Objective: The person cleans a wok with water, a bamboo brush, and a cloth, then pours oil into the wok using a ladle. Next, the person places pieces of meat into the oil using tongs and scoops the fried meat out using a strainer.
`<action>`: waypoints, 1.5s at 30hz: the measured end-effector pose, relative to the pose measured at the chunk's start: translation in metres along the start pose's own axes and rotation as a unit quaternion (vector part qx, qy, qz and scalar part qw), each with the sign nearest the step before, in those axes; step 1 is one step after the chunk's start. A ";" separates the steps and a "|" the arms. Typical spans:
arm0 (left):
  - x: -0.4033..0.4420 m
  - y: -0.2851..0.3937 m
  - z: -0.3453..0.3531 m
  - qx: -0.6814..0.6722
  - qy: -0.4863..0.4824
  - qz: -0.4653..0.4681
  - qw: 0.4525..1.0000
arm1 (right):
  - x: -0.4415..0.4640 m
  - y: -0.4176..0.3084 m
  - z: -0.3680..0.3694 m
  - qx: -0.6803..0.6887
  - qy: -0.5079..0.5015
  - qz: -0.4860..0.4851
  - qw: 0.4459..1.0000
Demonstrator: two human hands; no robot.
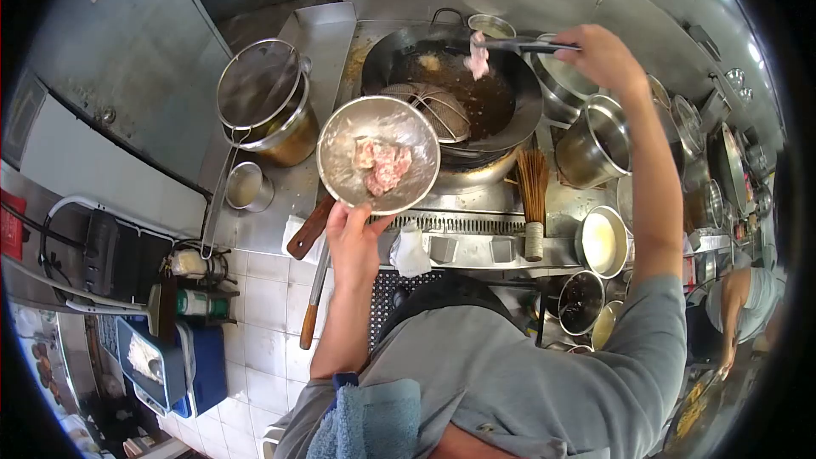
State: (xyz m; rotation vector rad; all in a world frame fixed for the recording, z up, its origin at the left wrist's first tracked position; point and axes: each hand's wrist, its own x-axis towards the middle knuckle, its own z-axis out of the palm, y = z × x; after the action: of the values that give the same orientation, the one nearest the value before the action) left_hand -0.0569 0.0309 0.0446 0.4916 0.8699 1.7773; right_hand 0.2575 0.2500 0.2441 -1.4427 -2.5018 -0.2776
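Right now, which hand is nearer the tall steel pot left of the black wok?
Left. Left hand is below and right of the pot; right hand is across the wok.

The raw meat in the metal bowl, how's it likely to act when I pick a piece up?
The raw meat is probably floppy: the piece in the tongs dangles downward. It may be slippery, since the metal bowl looks wet and smeared around it. Pieces could cling together, as they sit clumped.
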 end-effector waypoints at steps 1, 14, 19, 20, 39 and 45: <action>-0.004 0.003 -0.001 0.002 0.005 0.003 1.000 | 0.005 0.002 0.014 -0.023 -0.025 -0.004 0.999; -0.031 0.008 -0.007 0.041 0.051 -0.024 0.998 | 0.093 0.001 0.130 -0.044 -0.085 0.155 0.983; -0.022 -0.005 -0.020 0.038 0.030 -0.019 0.999 | 0.010 -0.043 -0.005 0.194 0.013 -0.012 0.981; -0.019 -0.007 -0.018 0.052 0.028 -0.014 0.998 | -0.010 -0.063 -0.023 0.229 -0.057 -0.054 0.970; 0.001 -0.026 -0.007 0.058 -0.013 -0.032 0.998 | -0.040 -0.043 0.006 0.020 -0.012 -0.014 1.000; -0.006 -0.020 -0.005 0.075 -0.023 0.006 0.997 | -0.019 -0.005 0.131 -0.107 -0.179 0.092 0.974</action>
State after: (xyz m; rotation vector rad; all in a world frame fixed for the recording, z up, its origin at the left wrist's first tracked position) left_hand -0.0454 0.0274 0.0264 0.6339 0.9737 1.7120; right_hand 0.2478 0.2687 0.1128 -1.9547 -2.6490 -0.2806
